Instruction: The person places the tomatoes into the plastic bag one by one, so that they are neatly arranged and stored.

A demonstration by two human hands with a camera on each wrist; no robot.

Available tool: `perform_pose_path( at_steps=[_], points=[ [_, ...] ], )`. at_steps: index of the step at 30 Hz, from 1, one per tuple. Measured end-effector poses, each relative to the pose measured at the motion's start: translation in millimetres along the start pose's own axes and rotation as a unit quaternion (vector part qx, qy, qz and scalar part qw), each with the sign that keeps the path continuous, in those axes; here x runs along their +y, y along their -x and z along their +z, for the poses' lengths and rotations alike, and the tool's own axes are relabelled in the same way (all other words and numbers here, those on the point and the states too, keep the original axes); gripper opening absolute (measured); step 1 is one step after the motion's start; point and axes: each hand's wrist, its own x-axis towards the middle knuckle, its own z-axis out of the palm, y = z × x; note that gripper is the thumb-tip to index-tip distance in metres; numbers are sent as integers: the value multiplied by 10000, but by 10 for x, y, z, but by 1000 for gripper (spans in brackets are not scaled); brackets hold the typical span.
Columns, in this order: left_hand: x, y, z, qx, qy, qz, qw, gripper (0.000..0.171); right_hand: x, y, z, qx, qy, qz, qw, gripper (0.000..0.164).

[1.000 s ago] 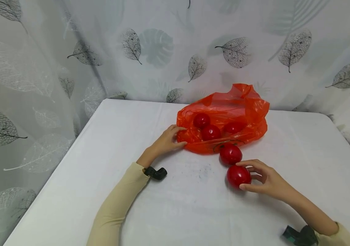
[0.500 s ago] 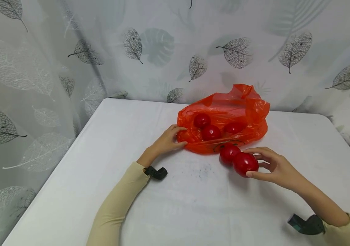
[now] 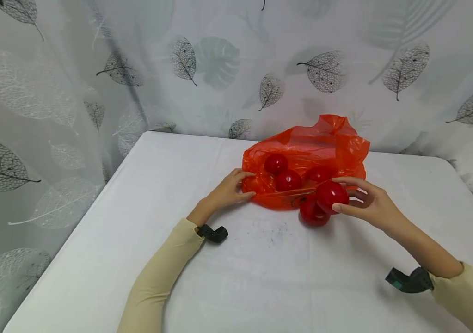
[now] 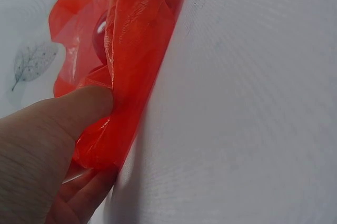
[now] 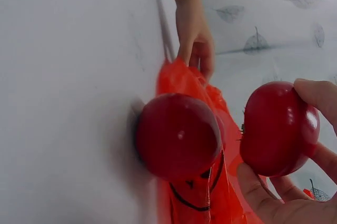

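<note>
Gripping tomato (image 3: 331, 196) near open bag (image 3: 308, 144): right fingers (image 3: 353, 181); left fingers (image 4: 97, 187) pinch bag's left edge.

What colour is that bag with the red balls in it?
Orangey-red and see-through; the bag shows best in the head view.

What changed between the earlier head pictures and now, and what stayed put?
The right hand has lifted the held red fruit off the table and carried it away from the person, toward the red bag. The left hand still holds the bag's edge; the loose fruit by the bag and the fruits inside stayed put.
</note>
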Motion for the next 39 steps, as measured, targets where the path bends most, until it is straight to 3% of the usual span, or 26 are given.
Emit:
perform_pose_path(
  at_steps=[11, 19, 28, 34, 39],
  points=[
    [-17, -10, -36, 55, -66, 57, 9999, 55, 15, -293, -11, 145, 62, -100, 9998, 54],
    [-51, 4, -40, 131, -27, 110, 9999, 54, 12, -478, 24, 195, 107, 435, 9988, 56],
    [-43, 8, -3, 0, 4, 40, 10000, 56, 46, -620, 73, 264, -232, 580, 9977, 55],
    [-38, -3, 4, 17, -37, 35, 10000, 56, 80, -724, 95, 349, -173, 964, 9946, 60],
    [-38, 3, -1, 55, -42, 38, 10000, 55, 101, -817, 100, 314, -140, 974, 9947, 62]
  ],
)
